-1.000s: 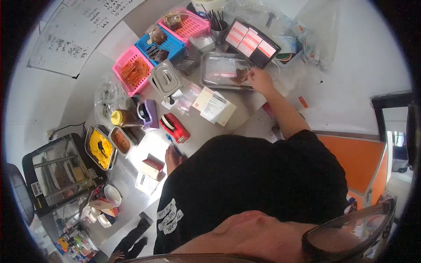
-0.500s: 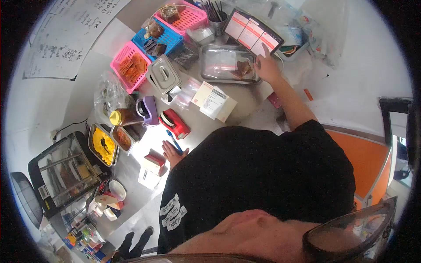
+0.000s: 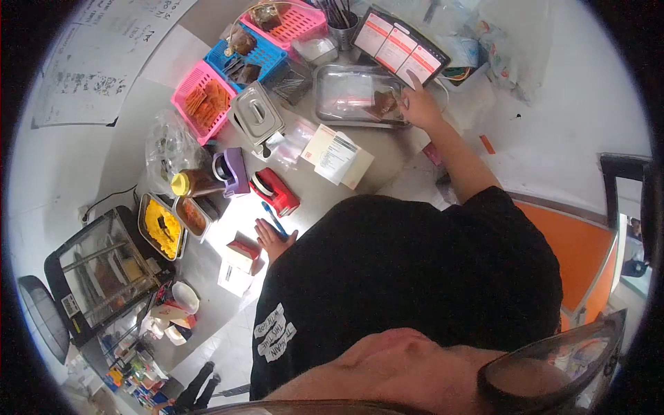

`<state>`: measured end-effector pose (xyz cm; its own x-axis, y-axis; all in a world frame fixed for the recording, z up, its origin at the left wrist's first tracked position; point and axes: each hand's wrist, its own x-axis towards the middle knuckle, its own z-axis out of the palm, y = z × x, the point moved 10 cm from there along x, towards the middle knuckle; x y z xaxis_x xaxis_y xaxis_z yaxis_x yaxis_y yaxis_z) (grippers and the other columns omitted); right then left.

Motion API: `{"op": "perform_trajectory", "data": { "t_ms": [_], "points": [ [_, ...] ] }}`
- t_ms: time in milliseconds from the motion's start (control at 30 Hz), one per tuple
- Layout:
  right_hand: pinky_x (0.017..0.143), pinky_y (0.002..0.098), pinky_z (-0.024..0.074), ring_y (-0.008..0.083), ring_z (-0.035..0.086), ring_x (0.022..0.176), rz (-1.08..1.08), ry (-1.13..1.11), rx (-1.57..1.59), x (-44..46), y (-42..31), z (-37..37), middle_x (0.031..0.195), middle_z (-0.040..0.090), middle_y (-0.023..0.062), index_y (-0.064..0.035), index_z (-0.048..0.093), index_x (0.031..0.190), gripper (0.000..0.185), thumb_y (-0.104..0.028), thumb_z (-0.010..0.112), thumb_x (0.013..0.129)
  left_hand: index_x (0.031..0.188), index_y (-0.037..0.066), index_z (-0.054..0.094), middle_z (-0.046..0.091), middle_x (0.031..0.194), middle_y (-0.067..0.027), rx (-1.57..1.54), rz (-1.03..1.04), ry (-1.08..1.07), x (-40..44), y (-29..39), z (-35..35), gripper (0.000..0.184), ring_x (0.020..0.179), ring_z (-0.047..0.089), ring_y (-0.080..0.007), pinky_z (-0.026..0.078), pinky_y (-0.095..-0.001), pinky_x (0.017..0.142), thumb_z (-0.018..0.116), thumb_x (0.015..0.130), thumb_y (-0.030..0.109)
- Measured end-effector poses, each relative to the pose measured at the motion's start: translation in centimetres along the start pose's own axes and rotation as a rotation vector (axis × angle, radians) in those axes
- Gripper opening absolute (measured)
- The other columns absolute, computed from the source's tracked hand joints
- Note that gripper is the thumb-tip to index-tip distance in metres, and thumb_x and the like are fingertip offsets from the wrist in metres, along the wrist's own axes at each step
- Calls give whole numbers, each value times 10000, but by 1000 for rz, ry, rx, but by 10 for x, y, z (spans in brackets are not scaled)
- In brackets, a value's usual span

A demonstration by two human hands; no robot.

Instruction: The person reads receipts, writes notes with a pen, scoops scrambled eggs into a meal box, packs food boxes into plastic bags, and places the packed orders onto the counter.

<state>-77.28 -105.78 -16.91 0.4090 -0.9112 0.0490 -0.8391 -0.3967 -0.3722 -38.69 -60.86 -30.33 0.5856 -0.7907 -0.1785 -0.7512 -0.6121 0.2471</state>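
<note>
My right hand [image 3: 421, 107] reaches forward with the index finger stretched out at the lower edge of a tablet [image 3: 400, 47], whose screen shows red and white panels. It holds nothing. Just left of that hand is a steel tray [image 3: 324, 116] with plastic packets in it. My left hand [image 3: 274, 242] lies flat on the counter with its fingers spread. Close beside its fingers is a blue pen [image 3: 274, 219]. A small red-and-white card box [image 3: 242, 254] stands left of the hand, and a red tape dispenser [image 3: 277, 192] sits ahead of it.
Pink [image 3: 202, 102] and blue baskets [image 3: 247, 59] hold food packets at the back. A lidded steel container [image 3: 256, 111], paper slips [image 3: 337, 158], a purple tape dispenser [image 3: 236, 171], a yellow-capped bottle [image 3: 197, 183], and a tray of yellow food [image 3: 162, 228] cover the left. A glass display case [image 3: 104, 273] stands farther left.
My right index fingertip has shifted slightly left and down on the tablet. My left hand stays in place. A person's legs at the lower left have moved.
</note>
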Motion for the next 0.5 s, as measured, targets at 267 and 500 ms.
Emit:
{"op": "perform_trajectory", "data": {
  "t_ms": [267,500],
  "points": [
    [826,468,510,379,641,917,-60,-25,7,10,-15,7,1480,328,171,-54,611,847,172,-197,682,782,1509,18,63,55,1585,-185,-13,-11,-14,0,5,-5,1222,1464,45,-369,146,-593,1125,767,670,558],
    [809,466,514,381,626,954,-22,-141,-23,27,-25,26,1503,280,173,-62,606,871,197,-236,673,808,1500,-12,71,61,1579,-204,25,-8,-18,-1,5,-4,1234,1463,43,-373,143,-583,1129,745,667,601]
  ]
}}
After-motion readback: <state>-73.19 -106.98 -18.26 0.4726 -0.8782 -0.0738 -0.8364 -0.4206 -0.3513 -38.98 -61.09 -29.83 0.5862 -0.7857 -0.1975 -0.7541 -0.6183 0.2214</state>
